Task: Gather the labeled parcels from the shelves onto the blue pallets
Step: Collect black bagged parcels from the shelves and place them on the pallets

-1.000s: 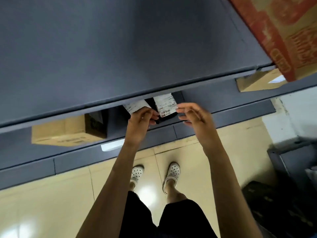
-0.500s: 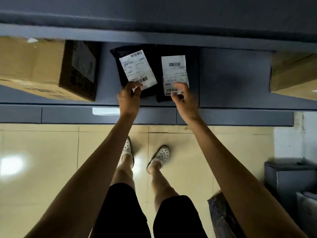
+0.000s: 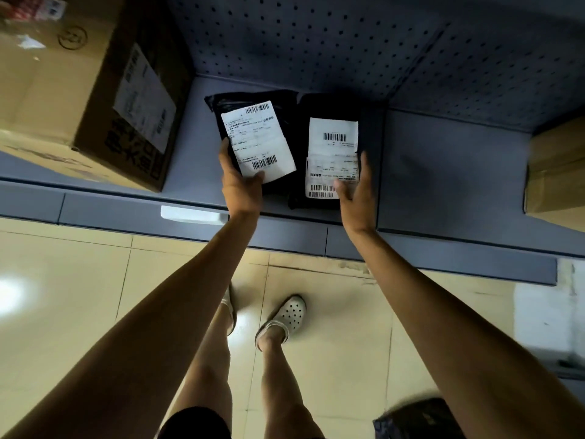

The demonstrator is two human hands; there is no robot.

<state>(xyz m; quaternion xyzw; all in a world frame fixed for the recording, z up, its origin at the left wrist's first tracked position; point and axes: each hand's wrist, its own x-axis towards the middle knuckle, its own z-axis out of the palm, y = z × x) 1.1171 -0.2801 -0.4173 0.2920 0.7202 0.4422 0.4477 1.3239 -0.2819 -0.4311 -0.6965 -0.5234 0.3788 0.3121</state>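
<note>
Fingers of left hand point(image 3: 242, 188) grip left parcel point(image 3: 253, 137); right hand point(image 3: 356, 188) spread over right parcel point(image 3: 329, 153).

The picture is dim, and the shelf point(image 3: 443, 160) is dark and full of shadow. A bright white spot of glare shines on the shiny floor point(image 3: 63, 280) at the left, and a smaller one near the shoe point(image 3: 289, 313). The edges bend and look soft, and the dark thing in the bottom right corner is blurry.
</note>
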